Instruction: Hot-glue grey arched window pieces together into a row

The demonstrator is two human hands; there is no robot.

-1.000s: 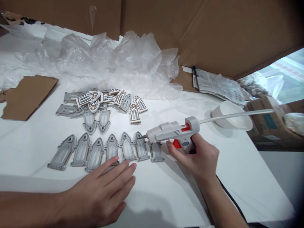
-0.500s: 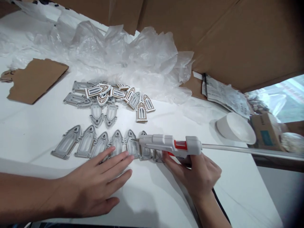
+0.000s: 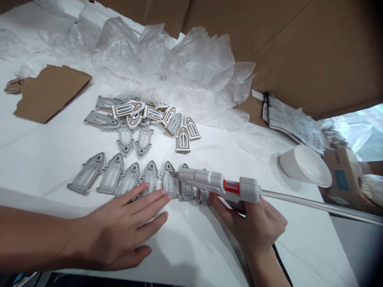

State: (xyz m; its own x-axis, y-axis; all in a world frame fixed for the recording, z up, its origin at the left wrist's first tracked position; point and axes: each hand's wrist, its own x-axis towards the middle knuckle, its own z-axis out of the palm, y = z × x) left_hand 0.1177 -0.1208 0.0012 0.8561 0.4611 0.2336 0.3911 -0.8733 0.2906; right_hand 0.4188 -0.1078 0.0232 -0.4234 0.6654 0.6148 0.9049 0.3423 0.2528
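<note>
My right hand [image 3: 260,223] is wrapped round the handle of a white hot glue gun [image 3: 206,181] with red parts, a long glue stick [image 3: 314,205] trailing from its rear. Its nozzle tip is at an arched grey window-shaped piece [image 3: 169,183], in a row of several such pieces lying back side up. My left hand [image 3: 125,231] lies palm down with fingers spread, its fingertips at the lower edges of the middle pieces. Behind the row is a heap of similar pieces, some showing white and brown decorated fronts [image 3: 182,139].
Crumpled clear plastic [image 3: 179,59] runs along the back of the white table. A torn cardboard piece [image 3: 50,93] lies at the left. To the right stand a white bowl [image 3: 305,165], folded newspaper [image 3: 295,119] and a small box [image 3: 339,171]. Large cardboard [image 3: 284,48] walls the rear.
The view has shifted slightly. The glue gun tilts a little more, its rear end lower, while its tip stays at the same window piece. My left hand keeps its place.
</note>
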